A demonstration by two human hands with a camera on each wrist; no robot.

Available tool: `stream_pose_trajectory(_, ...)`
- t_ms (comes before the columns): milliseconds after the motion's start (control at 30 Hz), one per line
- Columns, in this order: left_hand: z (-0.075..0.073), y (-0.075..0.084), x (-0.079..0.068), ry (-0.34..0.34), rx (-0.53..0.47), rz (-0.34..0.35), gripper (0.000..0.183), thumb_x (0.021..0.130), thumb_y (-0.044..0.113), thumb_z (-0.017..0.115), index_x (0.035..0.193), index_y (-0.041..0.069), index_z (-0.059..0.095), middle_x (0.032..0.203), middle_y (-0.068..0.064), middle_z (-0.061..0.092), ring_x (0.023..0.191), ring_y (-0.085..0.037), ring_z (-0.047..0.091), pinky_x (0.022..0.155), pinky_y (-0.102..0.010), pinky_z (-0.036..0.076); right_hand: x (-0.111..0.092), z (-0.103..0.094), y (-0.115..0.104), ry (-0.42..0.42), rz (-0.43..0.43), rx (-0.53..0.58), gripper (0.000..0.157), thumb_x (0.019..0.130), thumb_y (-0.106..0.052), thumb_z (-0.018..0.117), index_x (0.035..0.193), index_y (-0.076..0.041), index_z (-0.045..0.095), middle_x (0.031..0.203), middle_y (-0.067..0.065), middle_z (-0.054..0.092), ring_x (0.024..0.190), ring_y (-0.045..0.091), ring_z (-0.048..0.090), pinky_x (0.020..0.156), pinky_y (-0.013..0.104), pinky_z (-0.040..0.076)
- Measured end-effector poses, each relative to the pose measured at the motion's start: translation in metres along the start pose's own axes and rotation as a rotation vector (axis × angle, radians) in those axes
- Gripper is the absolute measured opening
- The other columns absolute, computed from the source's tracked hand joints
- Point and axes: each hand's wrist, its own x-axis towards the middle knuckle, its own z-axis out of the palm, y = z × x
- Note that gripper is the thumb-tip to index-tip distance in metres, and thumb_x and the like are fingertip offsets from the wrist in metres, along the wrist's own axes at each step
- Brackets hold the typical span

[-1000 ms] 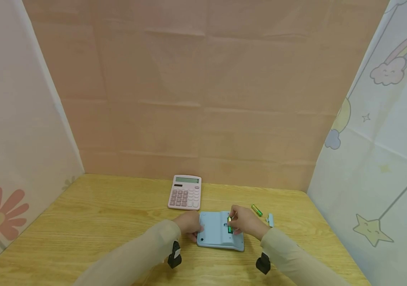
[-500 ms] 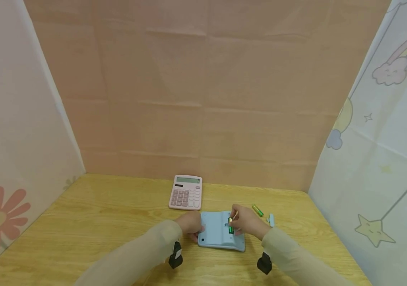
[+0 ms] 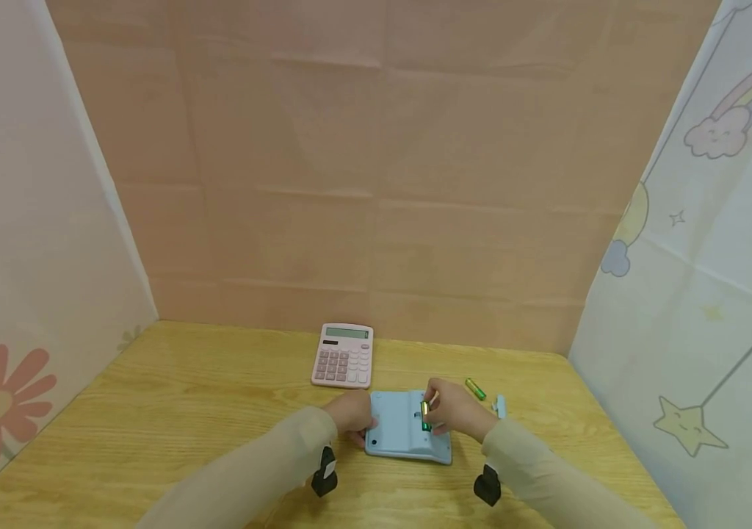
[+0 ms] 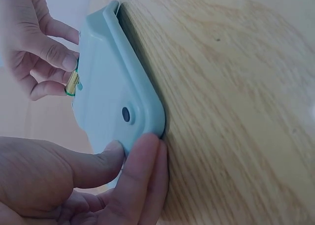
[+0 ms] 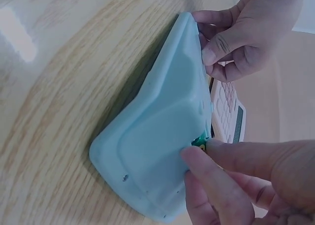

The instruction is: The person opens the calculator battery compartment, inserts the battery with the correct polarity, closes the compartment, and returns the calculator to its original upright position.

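A light blue calculator (image 3: 389, 422) lies with its back up on the wooden table, its battery slot uncovered. Thumb and fingers of my left hand (image 3: 349, 413) pinch its left edge; the left wrist view shows this grip at a corner beside a round black foot (image 4: 126, 114). At the slot, my right hand (image 3: 453, 408) pinches a green and gold battery (image 3: 425, 416) between thumb and fingers. One end of that battery (image 4: 73, 83) sticks up out of the slot in the left wrist view. From the right wrist, fingers hide most of it.
Behind the blue calculator lies a pink calculator (image 3: 344, 356), face up. A second green battery (image 3: 475, 389) and a small light blue battery cover (image 3: 500, 406) rest on the table right of my right hand. Printed cloth walls stand around the table.
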Motion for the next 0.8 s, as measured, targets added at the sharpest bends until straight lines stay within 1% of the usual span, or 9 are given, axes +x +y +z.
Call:
stream_pose_trajectory(133, -0.0014, 0.0011, -0.0003, 0.002, 0.028, 0.003, 0.031, 0.092, 0.019, 0.067, 0.069, 0.002, 0.055, 0.062, -0.006, 0.058, 0.045, -0.011, 0.056, 0.051, -0.019, 0.048, 0.0000, -0.0002, -0.0021, 0.008, 0.012, 0.000, 0.024, 0.080, 0.010, 0.070, 0.095, 0.001, 0.053, 0.080, 0.013, 0.055, 0.063, 0.022, 0.061, 0.058, 0.034, 0.058)
stream_pose_trajectory(333, -0.0019, 0.0018, -0.0008, -0.005, 0.014, 0.008, 0.028, 0.092, 0.017, 0.066, 0.072, 0.001, 0.056, 0.062, -0.006, 0.058, 0.045, -0.010, 0.055, 0.048, -0.019, 0.047, -0.0010, -0.0011, -0.0045, 0.008, 0.018, 0.006, 0.023, 0.080, 0.012, 0.069, 0.094, 0.003, 0.053, 0.082, 0.013, 0.054, 0.064, 0.022, 0.060, 0.058, 0.034, 0.058)
stream_pose_trajectory(400, -0.0015, 0.0018, -0.0007, -0.007, -0.009, 0.007, 0.026, 0.092, 0.015, 0.066, 0.073, 0.001, 0.056, 0.063, -0.007, 0.059, 0.046, -0.011, 0.056, 0.047, -0.020, 0.047, -0.0018, -0.0013, -0.0050, 0.004, 0.018, 0.009, 0.022, 0.080, 0.012, 0.069, 0.093, 0.003, 0.053, 0.083, 0.014, 0.054, 0.064, 0.022, 0.061, 0.059, 0.034, 0.058)
stream_pose_trajectory(600, -0.0019, 0.0026, -0.0028, -0.016, -0.086, -0.021, 0.023, 0.091, 0.011, 0.066, 0.075, -0.001, 0.056, 0.065, -0.010, 0.060, 0.047, -0.014, 0.061, 0.051, -0.022, 0.054, -0.0041, -0.0016, -0.0029, -0.002, 0.023, 0.036, 0.021, 0.079, 0.012, 0.070, 0.092, 0.005, 0.055, 0.092, 0.015, 0.058, 0.069, 0.021, 0.063, 0.061, 0.035, 0.058)
stream_pose_trajectory(733, -0.0029, 0.0012, -0.0045, -0.023, -0.115, 0.006, 0.021, 0.091, 0.009, 0.066, 0.075, -0.001, 0.056, 0.064, -0.010, 0.060, 0.046, -0.014, 0.061, 0.050, -0.022, 0.053, -0.0040, -0.0014, -0.0007, 0.005, 0.026, 0.039, 0.020, 0.079, 0.012, 0.070, 0.092, 0.005, 0.056, 0.088, 0.014, 0.058, 0.068, 0.020, 0.063, 0.060, 0.034, 0.058)
stream_pose_trajectory(800, -0.0022, 0.0006, -0.0024, -0.022, -0.104, 0.016, 0.021, 0.091, 0.009, 0.066, 0.076, -0.002, 0.057, 0.063, -0.010, 0.060, 0.046, -0.014, 0.061, 0.049, -0.022, 0.052, -0.0039, -0.0011, -0.0010, 0.007, 0.026, 0.036, 0.019, 0.079, 0.011, 0.070, 0.091, 0.004, 0.057, 0.085, 0.013, 0.057, 0.068, 0.020, 0.063, 0.060, 0.034, 0.058)
